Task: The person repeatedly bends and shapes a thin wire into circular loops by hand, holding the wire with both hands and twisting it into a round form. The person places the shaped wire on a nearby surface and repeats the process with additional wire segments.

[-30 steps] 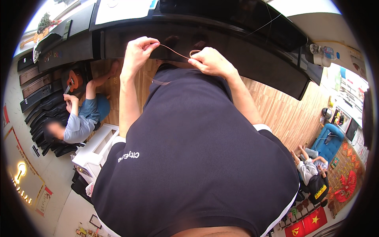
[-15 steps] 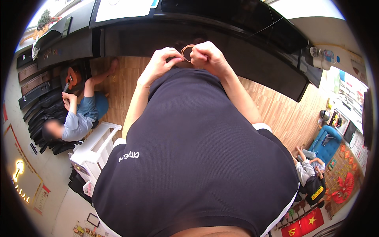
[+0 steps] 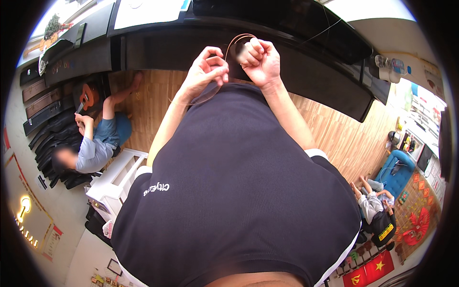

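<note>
A thin copper-coloured wire [image 3: 229,44] runs between my hands in front of my dark shirt. Closed fingers of my right hand [image 3: 261,62] grip its curved upper part, with the palm side turned up. My left hand [image 3: 208,71] pinches the wire between thumb and fingertips, its other fingers curled loosely. Below that hand, a finer length of the wire bows out across my left wrist. My right fist hides part of the wire.
A long black piano-like cabinet [image 3: 158,48] spans the far side, close beyond my hands. At left, a seated person [image 3: 93,148] holds a small orange-brown guitar [image 3: 87,95] near a white rack [image 3: 114,179]. People sit by a blue sofa [image 3: 397,174] at right.
The small round coil between my hands has opened into a wider arc. My right hand has turned and risen slightly; my left fingers have spread more, and a loose length shows below.
</note>
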A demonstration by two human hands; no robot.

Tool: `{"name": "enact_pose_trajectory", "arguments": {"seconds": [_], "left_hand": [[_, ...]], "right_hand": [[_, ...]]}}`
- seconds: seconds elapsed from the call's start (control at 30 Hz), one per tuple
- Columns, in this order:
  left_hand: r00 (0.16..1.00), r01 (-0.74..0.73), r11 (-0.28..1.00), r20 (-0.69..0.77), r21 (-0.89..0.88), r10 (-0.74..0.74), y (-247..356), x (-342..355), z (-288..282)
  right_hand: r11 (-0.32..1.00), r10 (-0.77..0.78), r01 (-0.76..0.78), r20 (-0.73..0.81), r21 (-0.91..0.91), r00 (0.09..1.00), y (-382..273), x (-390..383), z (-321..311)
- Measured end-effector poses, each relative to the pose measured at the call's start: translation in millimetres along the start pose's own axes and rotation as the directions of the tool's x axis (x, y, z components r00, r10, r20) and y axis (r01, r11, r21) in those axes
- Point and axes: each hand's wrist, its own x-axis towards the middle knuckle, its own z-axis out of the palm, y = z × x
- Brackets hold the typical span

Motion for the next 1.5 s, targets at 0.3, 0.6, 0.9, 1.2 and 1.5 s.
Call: {"name": "enact_pose_trajectory", "arguments": {"seconds": [0.3, 0.6, 0.9, 1.2, 1.5], "left_hand": [[0.996, -0.089, 0.995, -0.024, 0.048, 0.090, -18.3, 7.0, -23.0], [0.968, -0.107, 0.981, -0.206, 0.163, 0.139, -20.0, 12.9, -20.6], [0.987, 0.001, 0.975, -0.157, 0.221, 0.034, -27.5, 14.1, -28.0], [0.984, 0.142, 0.985, -0.119, 0.101, -0.130, -34.3, 12.6, -26.6], [0.983, 0.176, 0.979, -0.063, 0.099, -0.170, -39.7, 11.5, -27.8]], "right_hand": [[0.999, -0.037, 0.039, -0.062, 0.032, 0.997, -3.8, -0.4, -9.8], [0.972, -0.139, 0.126, -0.055, -0.197, 0.989, 2.7, 1.7, -10.5], [0.244, -0.332, 0.235, 0.147, -0.941, 0.932, 27.9, 4.8, -8.9], [-0.223, -0.412, 0.315, 0.382, -0.923, 0.828, 29.6, 10.2, -9.3], [-0.158, -0.321, 0.257, 0.296, -0.953, 0.900, 37.5, 8.7, -13.2]]}}
